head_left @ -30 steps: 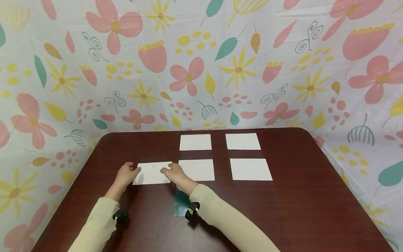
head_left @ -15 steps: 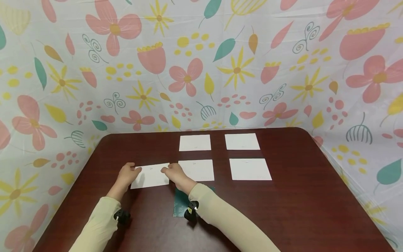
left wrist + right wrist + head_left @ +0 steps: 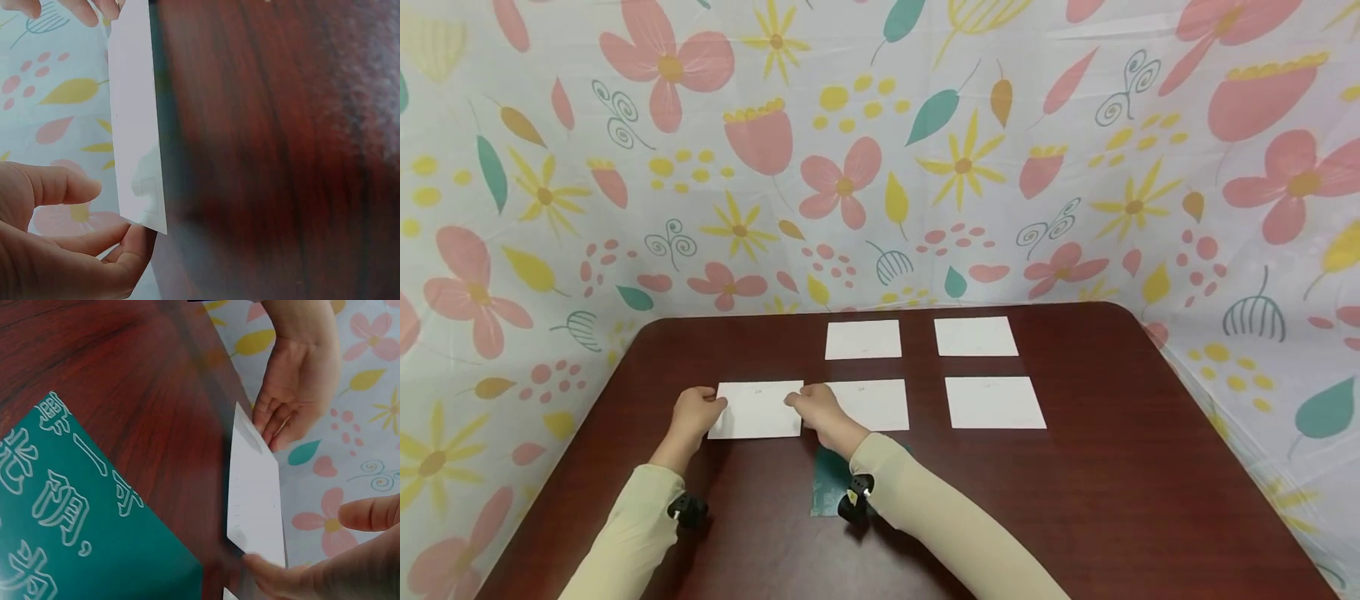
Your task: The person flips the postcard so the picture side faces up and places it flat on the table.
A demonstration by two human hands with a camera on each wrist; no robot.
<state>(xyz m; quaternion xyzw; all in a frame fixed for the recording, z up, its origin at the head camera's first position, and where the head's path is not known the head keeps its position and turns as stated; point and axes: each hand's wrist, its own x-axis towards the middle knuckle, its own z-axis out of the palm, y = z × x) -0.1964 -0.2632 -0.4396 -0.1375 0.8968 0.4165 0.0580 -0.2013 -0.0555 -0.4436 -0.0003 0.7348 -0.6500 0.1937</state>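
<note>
A white rectangular card with a small faint mark lies at the left end of the near row in the head view, between my two hands. My left hand is at its left short edge. Bent fingertips meet that edge in the left wrist view, while the thumb stays apart above the card. At the opposite short edge is my right hand. In the right wrist view, a fingertip touches the card's corner, with the thumb raised away from it. Part of the neighbouring white card is behind my right hand.
Another white card continues the near row to the right. Two white cards form a row behind. A dark green sheet with outlined characters lies under my right forearm on the brown table. Flowered cloth hangs behind.
The card between my hands was slanted half a second ago, its left end nearer me; now it lies straight with the row. It and my left hand have shifted slightly left.
</note>
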